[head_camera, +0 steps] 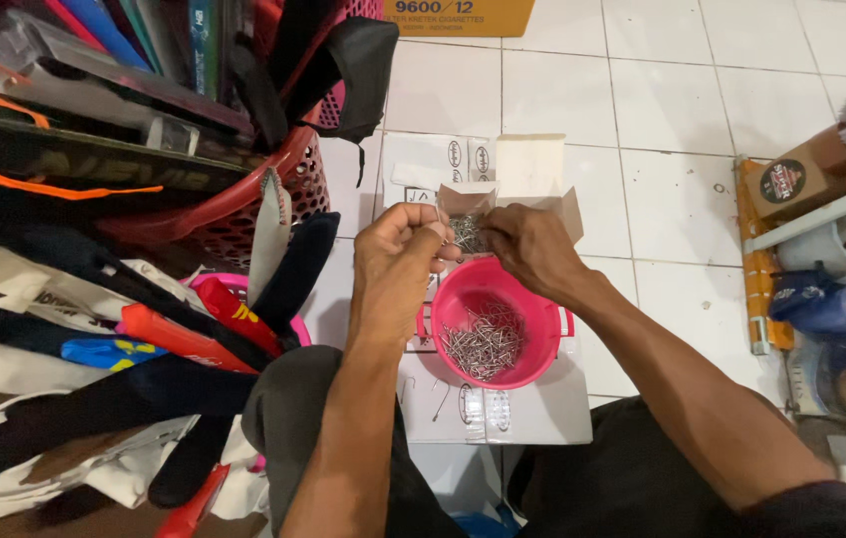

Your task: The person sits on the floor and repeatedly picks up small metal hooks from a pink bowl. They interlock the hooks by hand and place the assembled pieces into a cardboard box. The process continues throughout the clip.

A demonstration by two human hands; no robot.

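Two bare hands meet above a small round pink plastic bucket [542, 317] that sits on flat white cardboard boxes [532, 408] on the white tiled floor [682, 110]. Left hand [398, 261] is closed, its fingertips pinching something small, probably a pin. Right hand [532, 249] grips a small open cardboard packet [502, 204], tilted toward the bucket, so the thin silver metal pins [466, 231] spilling from its mouth fall inside. A loose heap of the same pins [483, 349] lies in the bucket's bottom. To the left, a red plastic lattice basket [243, 199] and stacked cloth bags [64, 329] crowd close to the person's knee.
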